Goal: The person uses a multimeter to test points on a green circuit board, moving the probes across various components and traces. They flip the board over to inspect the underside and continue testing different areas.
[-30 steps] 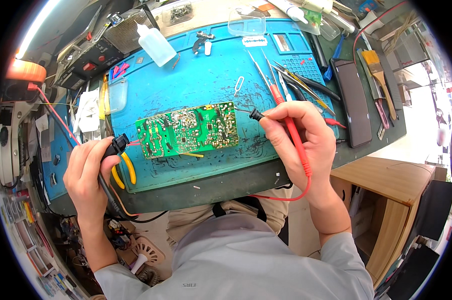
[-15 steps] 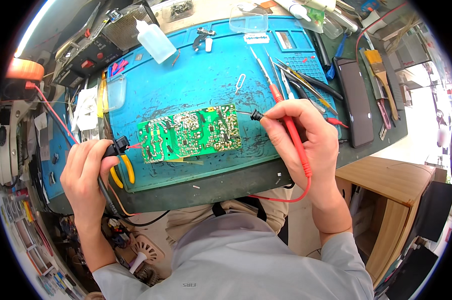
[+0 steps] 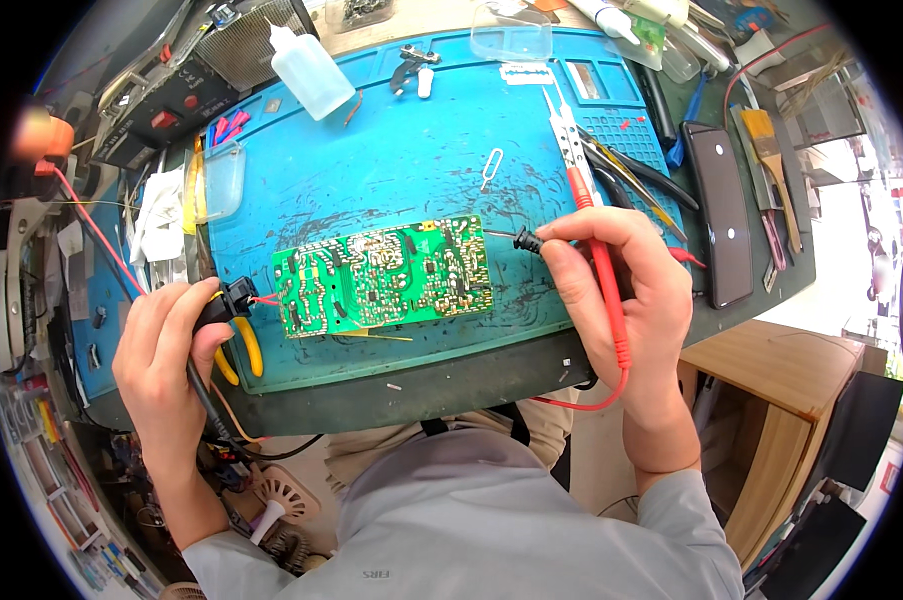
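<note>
A green circuit board (image 3: pixel 383 275) dense with solder joints lies on the blue mat, joint side up. At its left end, red wires lead to a black socket (image 3: pixel 236 300), which my left hand (image 3: pixel 161 345) grips along with a thick black cord. My right hand (image 3: pixel 621 290) pinches a small black ribbed plug (image 3: pixel 526 240) between thumb and index finger; a thin lead runs from it toward the board's right edge. A red test probe (image 3: pixel 601 270) also rests in that hand, its tip end pointing away over the tweezers (image 3: pixel 567 135).
Yellow-handled pliers (image 3: pixel 249 348) lie beside my left hand. A squeeze bottle (image 3: pixel 313 75), a wire pin (image 3: pixel 491 168) and a razor blade (image 3: pixel 526 74) are farther back. At right are black-handled tools (image 3: pixel 643 172), a phone (image 3: pixel 719 215) and a brush (image 3: pixel 764 150).
The view has shifted slightly. The red probe in my right hand has swung right, so its tip end now overlaps the tweezers. Both hands keep their holds.
</note>
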A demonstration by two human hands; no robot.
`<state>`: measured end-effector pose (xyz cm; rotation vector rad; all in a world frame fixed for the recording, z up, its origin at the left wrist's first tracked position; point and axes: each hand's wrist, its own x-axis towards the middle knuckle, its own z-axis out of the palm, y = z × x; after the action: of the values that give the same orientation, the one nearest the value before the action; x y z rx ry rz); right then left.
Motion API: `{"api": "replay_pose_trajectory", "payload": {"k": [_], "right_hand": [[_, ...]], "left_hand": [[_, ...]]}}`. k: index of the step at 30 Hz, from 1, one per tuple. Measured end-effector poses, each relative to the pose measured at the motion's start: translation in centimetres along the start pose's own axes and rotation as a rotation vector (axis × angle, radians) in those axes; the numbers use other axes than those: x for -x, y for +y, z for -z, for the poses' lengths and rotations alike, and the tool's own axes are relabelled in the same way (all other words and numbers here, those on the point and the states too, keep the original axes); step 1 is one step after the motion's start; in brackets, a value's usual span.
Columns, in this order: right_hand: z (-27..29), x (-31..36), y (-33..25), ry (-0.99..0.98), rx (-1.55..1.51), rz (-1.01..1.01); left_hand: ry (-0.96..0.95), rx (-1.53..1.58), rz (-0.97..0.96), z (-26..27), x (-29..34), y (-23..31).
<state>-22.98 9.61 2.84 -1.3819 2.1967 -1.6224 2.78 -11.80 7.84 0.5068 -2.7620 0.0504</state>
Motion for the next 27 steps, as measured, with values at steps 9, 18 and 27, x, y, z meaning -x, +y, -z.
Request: {"api": "replay_pose_trajectory", "payload": {"k": [9, 18, 27], "right_hand": [[0.6, 0.9, -1.7, 0.146, -0.227, 0.043], [0.4, 3.5, -0.7, -0.064, -0.05, 0.43], [-0.2, 3.0, -0.9, -0.134, 0.018, 0.392]], "left_hand": [[0.222, 0.079, 0.029, 0.7, 2.3, 0.1], [0.334, 0.281, -0.207, -3.3, 7.1, 4.0], [0.413, 0.259, -0.237, -5.1, 7.3, 3.9]]}}
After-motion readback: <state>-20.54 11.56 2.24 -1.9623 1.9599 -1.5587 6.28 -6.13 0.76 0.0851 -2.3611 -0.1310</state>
